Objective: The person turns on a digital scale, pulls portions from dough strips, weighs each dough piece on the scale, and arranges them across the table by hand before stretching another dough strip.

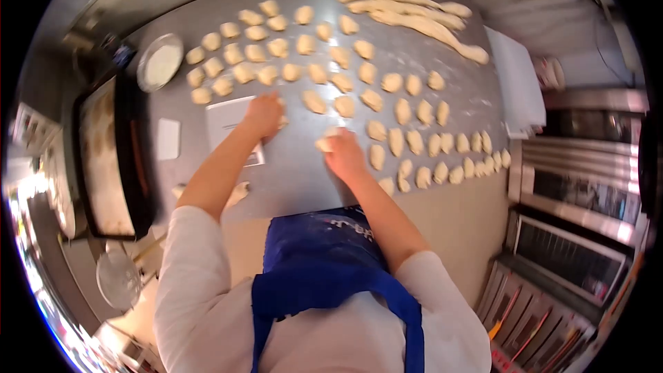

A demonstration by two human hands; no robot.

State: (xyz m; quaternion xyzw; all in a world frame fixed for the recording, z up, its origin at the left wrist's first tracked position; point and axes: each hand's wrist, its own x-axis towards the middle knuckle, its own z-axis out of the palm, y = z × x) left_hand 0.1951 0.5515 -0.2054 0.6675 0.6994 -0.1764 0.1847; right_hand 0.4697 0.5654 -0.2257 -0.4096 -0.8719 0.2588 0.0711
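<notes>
Many small pale dough pieces (305,44) lie in rough rows on the grey metal table (290,179). My left hand (264,116) is over the right edge of a white sheet with dark print (224,116), closed around a dough piece (282,121) that shows at its right side. My right hand (345,153) is closed on another dough piece (329,139), near the middle of the table. Three long dough strips (421,17) lie at the back right. More dough (239,194) is at the front edge, partly behind my left forearm.
A round bowl of white powder (161,62) stands at the back left, with a white rectangular item (168,139) in front of it. A dark-rimmed tray (103,159) is left of the table. A white box-like object (512,83) adjoins the right edge.
</notes>
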